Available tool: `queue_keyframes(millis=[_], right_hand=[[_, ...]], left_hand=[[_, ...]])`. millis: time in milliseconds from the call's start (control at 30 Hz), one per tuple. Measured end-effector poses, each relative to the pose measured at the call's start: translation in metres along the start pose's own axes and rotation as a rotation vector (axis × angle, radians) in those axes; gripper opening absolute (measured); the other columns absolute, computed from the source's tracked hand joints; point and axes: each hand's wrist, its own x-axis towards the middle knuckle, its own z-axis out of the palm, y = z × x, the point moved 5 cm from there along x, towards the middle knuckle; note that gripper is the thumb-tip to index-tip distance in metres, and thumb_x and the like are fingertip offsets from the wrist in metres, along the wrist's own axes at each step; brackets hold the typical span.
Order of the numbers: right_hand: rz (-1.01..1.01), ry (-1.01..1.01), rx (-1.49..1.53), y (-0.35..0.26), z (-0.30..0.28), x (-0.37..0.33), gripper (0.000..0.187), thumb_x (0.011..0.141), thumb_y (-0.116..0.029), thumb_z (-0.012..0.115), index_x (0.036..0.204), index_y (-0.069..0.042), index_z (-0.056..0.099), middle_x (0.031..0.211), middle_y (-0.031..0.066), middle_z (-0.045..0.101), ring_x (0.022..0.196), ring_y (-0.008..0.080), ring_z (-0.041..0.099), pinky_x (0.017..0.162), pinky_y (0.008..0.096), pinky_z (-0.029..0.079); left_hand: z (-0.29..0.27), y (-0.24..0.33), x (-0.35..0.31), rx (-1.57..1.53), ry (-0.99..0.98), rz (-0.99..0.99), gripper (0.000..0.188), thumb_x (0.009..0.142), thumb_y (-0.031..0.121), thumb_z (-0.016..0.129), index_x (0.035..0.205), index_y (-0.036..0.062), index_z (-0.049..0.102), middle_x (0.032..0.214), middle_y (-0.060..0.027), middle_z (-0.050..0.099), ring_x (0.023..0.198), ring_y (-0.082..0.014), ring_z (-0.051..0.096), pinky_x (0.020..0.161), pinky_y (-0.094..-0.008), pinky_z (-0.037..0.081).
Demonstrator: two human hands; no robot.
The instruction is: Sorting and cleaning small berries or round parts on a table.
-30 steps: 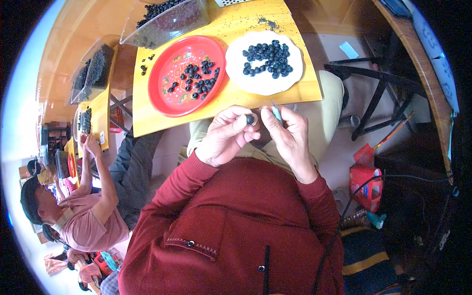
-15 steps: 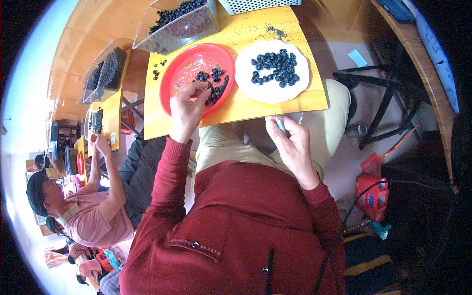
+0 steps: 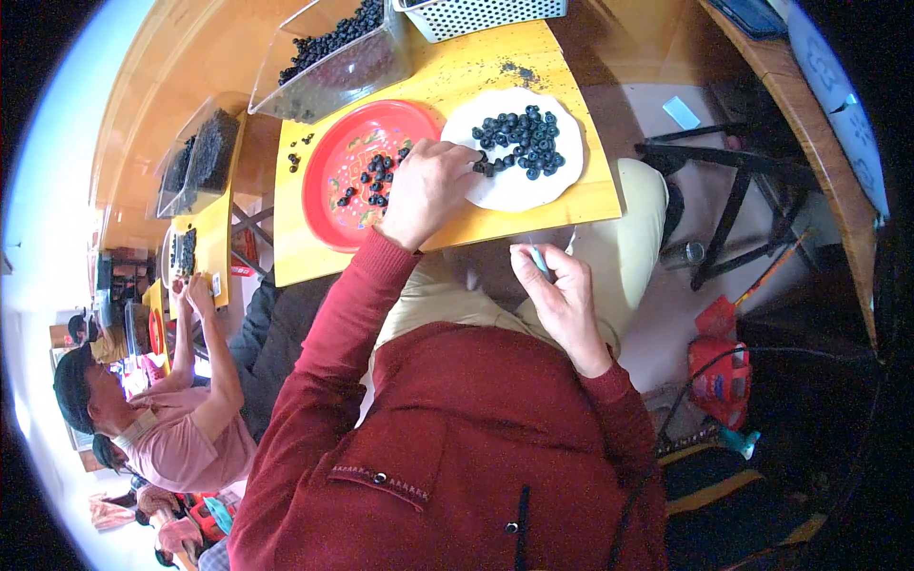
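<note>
My left hand [image 3: 427, 190] reaches across the red plate [image 3: 319, 205] to the near left rim of the white scalloped plate [image 3: 519, 197]. Its fingers are bent together, and the tips meet dark pieces there; any grip on one is hidden. Several round, dark bead-like pieces [image 3: 545, 143] with small pale centres lie on the white plate. More such pieces [image 3: 378, 171] are scattered on the red plate, partly behind my left hand. Below the table's front edge, my right hand [image 3: 564, 295] pinches a slim light-blue-handled tool [image 3: 540, 262]; its tip is hard to make out.
A clear bin [image 3: 333, 67] of dark pieces stands at the back left, beside a white perforated basket [image 3: 495, 17]. Dark crumbs [image 3: 519, 72] dot the yellow table [image 3: 476, 62]. Another person [image 3: 181, 428] works at a table on the left. A dark stool frame [image 3: 743, 181] stands right.
My left hand has moved right, from pinching over the red plate to the white plate's rim. Dark pieces on the red plate look more spread out. My right hand still grips the tool.
</note>
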Motion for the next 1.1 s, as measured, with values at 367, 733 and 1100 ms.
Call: queue_keyframes(millis=[367, 733, 1100], right_hand=[[0.033, 0.006, 0.032, 0.003, -0.004, -0.001, 0.024, 0.097, -0.02, 0.065, 0.097, 0.003, 0.068, 0.069, 0.001, 0.062, 0.064, 0.0065, 0.054, 0.057, 0.0253, 0.044], [0.05, 0.028, 0.072, 0.009, -0.011, -0.002, 0.022, 0.097, -0.018, 0.065, 0.098, 0.003, 0.069, 0.069, -0.0022, 0.06, 0.064, 0.0042, 0.051, 0.056, 0.024, 0.043], [-0.112, 0.063, -0.059, -0.034, -0.016, 0.025, 0.026, 0.092, -0.007, 0.066, 0.116, 0.001, 0.066, 0.084, 0.0049, 0.058, 0.077, 0.0092, 0.054, 0.069, 0.0242, 0.045]], left_hand=[[0.012, 0.005, 0.014, 0.109, -0.143, 0.027, 0.017, 0.08, 0.015, 0.07, 0.094, 0.0062, 0.072, 0.086, -0.0137, 0.068, 0.085, -0.033, 0.064, 0.077, -0.0434, 0.053], [0.004, 0.014, 0.002, -0.03, -0.12, 0.027, 0.021, 0.08, 0.008, 0.068, 0.101, 0.0041, 0.07, 0.088, -0.0153, 0.069, 0.08, -0.0322, 0.068, 0.075, -0.0383, 0.055], [0.007, 0.03, -0.019, -1.086, -0.119, -0.365, 0.02, 0.087, -0.001, 0.071, 0.106, -0.0008, 0.069, 0.098, -0.0075, 0.072, 0.09, -0.0137, 0.068, 0.081, -0.0285, 0.057]])
